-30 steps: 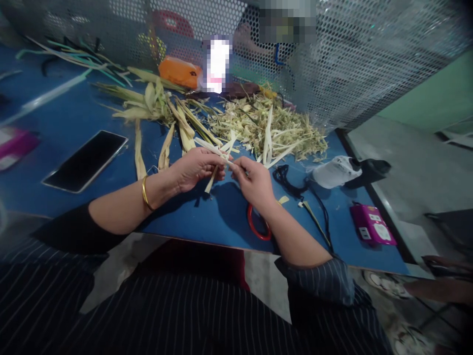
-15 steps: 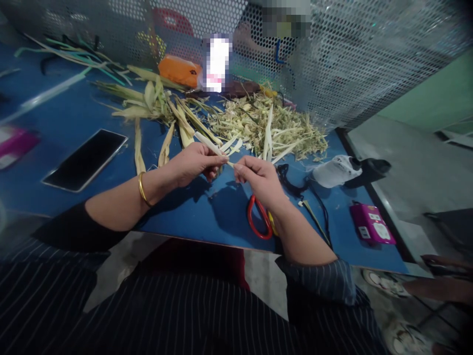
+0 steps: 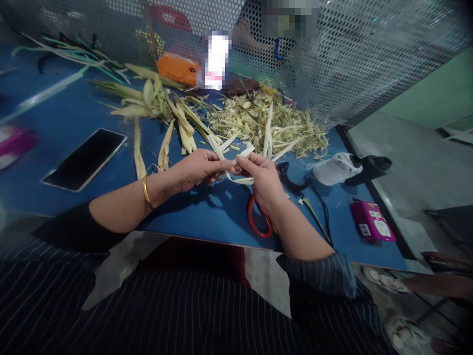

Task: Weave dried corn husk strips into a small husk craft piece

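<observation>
Pale corn husk strips (image 3: 245,155) cross one another between my two hands, just above the blue table. My left hand (image 3: 201,168), with a gold bangle at its wrist, pinches the strips between thumb and fingers. From the other side my right hand (image 3: 260,173) pinches them too, its fingertips close to the left ones. One strip end curls below the fingers, and others stick up above them. Under my right wrist lie scissors with red handles (image 3: 254,224), partly hidden. Behind the hands are a bundle of dried husks (image 3: 155,106) and a heap of shredded husk (image 3: 277,121).
A black phone (image 3: 84,160) lies to the left on the blue table (image 3: 195,217). An orange packet (image 3: 178,69) and a lit, blurred screen stand before a perforated metal panel (image 3: 332,54). A white bundle (image 3: 337,169) and a magenta pack (image 3: 373,220) are on the right.
My hands have come closer together. The strip that ran straight between them is now folded across, with ends showing above and below my fingers.
</observation>
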`<action>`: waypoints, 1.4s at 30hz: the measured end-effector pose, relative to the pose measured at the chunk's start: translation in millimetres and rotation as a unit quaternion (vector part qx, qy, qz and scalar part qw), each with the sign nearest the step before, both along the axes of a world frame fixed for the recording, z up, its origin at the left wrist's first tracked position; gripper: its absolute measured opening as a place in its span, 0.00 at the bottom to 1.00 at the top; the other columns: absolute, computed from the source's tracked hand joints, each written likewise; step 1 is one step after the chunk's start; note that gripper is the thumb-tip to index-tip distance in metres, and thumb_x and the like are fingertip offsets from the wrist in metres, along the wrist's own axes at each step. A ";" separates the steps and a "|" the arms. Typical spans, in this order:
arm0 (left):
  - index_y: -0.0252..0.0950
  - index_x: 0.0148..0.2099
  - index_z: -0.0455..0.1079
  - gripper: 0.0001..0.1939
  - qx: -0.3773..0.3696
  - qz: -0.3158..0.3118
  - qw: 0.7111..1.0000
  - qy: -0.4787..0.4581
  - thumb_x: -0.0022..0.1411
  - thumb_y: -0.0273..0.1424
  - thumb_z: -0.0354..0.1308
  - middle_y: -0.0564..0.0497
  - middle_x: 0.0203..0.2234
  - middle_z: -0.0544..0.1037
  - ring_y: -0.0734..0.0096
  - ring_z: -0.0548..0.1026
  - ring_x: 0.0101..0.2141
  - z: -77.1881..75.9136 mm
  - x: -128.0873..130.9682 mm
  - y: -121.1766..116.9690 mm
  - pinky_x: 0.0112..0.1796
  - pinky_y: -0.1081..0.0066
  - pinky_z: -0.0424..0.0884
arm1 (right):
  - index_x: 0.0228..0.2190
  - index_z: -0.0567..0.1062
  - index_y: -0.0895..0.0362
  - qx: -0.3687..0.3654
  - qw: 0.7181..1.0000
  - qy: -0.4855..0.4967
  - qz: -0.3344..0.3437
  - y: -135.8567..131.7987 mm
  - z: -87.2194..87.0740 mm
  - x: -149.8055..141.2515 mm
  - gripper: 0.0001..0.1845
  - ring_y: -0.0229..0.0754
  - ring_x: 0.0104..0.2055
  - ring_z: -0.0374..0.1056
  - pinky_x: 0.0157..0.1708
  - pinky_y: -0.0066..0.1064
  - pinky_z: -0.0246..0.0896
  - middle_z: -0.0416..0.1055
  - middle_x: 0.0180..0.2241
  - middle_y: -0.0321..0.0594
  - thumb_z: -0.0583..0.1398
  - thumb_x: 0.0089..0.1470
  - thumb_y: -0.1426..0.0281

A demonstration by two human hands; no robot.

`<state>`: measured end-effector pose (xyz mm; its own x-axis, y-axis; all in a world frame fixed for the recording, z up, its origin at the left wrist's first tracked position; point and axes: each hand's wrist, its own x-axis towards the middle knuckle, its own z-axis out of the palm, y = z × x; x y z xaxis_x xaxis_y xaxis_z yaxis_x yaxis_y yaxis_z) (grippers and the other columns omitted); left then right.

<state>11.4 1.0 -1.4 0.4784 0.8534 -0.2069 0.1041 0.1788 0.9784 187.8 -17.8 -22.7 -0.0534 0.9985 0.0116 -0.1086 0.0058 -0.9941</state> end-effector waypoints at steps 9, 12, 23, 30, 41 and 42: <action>0.29 0.30 0.77 0.08 0.011 -0.037 0.999 0.031 0.51 0.31 0.67 0.54 0.16 0.69 0.82 0.61 0.17 -0.5 0.2 -2.2 0.20 0.76 0.56 | 0.17 0.70 0.57 0.073 0.993 -0.084 -0.041 2.7 -2.9 -0.7 0.19 0.33 0.22 0.60 0.28 0.29 0.58 0.65 0.17 0.32 0.65 0.50 0.59; 0.29 0.32 0.79 0.13 0.027 -0.051 0.997 0.044 0.53 0.37 0.66 0.55 0.15 0.66 0.81 0.60 0.17 1.2 -1.4 -3.5 0.20 0.76 0.55 | 0.19 0.70 0.56 0.115 0.966 -0.207 -0.100 3.2 1.2 7.8 0.22 0.35 0.23 0.61 0.28 0.31 0.59 0.65 0.19 0.34 0.61 0.54 0.54; 0.30 0.39 0.80 0.15 0.062 -0.122 0.988 0.070 0.60 0.37 0.60 0.56 0.14 0.61 0.79 0.58 0.18 -7.9 0.3 -6.1 0.21 0.75 0.53 | 0.32 0.79 0.54 0.280 0.895 -0.340 -0.067 -1.9 10.2 6.4 0.15 0.45 0.42 0.71 0.45 0.40 0.63 0.75 0.37 0.42 0.63 0.53 0.55; 0.31 0.31 0.79 0.12 0.067 -0.137 0.986 0.063 0.58 0.36 0.61 0.56 0.14 0.63 0.79 0.60 0.18 -10.0 3.5 -7.0 0.21 0.76 0.56 | 0.20 0.72 0.57 0.113 0.976 -0.179 -0.057 -6.0 3.7 -2.6 0.17 0.34 0.25 0.61 0.30 0.29 0.58 0.67 0.21 0.32 0.66 0.48 0.58; 0.33 0.35 0.79 0.19 -0.028 -0.106 0.994 -0.015 0.60 0.45 0.59 0.50 0.22 0.73 0.79 0.65 0.19 -5.6 1.5 -5.6 0.22 0.76 0.61 | 0.31 0.78 0.54 0.192 0.947 -0.223 -0.132 1.9 6.0 7.6 0.11 0.39 0.35 0.68 0.40 0.33 0.62 0.76 0.32 0.37 0.60 0.56 0.61; 0.32 0.36 0.79 0.20 -0.042 -0.101 0.994 -0.022 0.61 0.45 0.58 0.49 0.23 0.74 0.79 0.65 0.19 -4.6 0.9 -4.9 0.22 0.76 0.61 | 0.33 0.79 0.54 0.195 0.943 -0.224 -0.148 3.1 7.7 10.7 0.12 0.40 0.36 0.69 0.41 0.33 0.63 0.76 0.34 0.37 0.59 0.57 0.60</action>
